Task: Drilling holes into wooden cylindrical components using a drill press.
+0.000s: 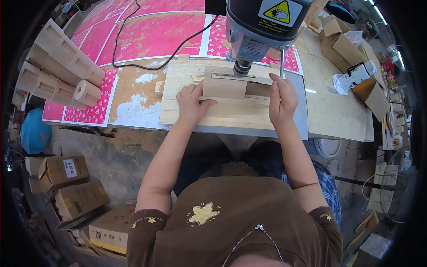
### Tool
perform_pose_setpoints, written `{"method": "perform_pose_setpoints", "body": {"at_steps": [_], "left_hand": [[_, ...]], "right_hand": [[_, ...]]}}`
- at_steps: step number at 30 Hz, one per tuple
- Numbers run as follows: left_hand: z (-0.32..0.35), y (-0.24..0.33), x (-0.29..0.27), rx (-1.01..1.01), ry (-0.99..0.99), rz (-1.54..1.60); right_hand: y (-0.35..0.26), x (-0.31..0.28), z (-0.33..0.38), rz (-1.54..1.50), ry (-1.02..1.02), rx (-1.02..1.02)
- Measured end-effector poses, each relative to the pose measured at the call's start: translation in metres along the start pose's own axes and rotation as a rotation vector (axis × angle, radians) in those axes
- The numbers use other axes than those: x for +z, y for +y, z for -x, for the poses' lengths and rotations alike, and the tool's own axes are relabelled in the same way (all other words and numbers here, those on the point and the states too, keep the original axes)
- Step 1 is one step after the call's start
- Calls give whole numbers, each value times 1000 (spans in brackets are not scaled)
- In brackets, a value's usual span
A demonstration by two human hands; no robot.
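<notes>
A drill press [258, 31] stands in front of me, its chuck [242, 67] over a pale wooden workpiece [224, 88] with a long slot in its top. My left hand [191, 103] is closed on the left end of this workpiece, thumb along its near side. The workpiece lies on a flat wooden board [213, 116]. My right hand [283, 99] is closed at the lower end of the press's metal feed lever [282, 62], just right of the workpiece; its fingers partly hide the grip. A bit in the chuck is too small to make out.
Several slotted wooden cylinders [62, 55] stand on the pink patterned sheet [155, 38] at the left. A black cable [116, 49] curves across the table. At the right are an open cardboard box [340, 42] and a white bottle [358, 73]. Cartons [82, 200] sit on the floor.
</notes>
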State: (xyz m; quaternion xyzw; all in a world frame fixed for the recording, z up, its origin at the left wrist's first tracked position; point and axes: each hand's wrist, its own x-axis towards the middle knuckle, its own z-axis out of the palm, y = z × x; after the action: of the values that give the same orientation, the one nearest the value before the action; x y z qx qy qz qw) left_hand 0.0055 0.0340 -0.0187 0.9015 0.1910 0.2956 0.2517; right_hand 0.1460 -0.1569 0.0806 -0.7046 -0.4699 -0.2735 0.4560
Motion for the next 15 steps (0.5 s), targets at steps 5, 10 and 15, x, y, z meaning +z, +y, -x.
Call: {"method": "perform_pose_setpoints", "body": {"at_steps": [5, 10, 15], "left_hand": [[2, 3, -4, -22, -7, -29], [2, 17, 10, -18, 2, -74], [-7, 37, 27, 7, -18, 3]], "right_hand": [[-21, -35, -50, -10, 93, -16], [1, -22, -165, 117, 68, 4], [26, -31, -184, 90, -32, 130]]}}
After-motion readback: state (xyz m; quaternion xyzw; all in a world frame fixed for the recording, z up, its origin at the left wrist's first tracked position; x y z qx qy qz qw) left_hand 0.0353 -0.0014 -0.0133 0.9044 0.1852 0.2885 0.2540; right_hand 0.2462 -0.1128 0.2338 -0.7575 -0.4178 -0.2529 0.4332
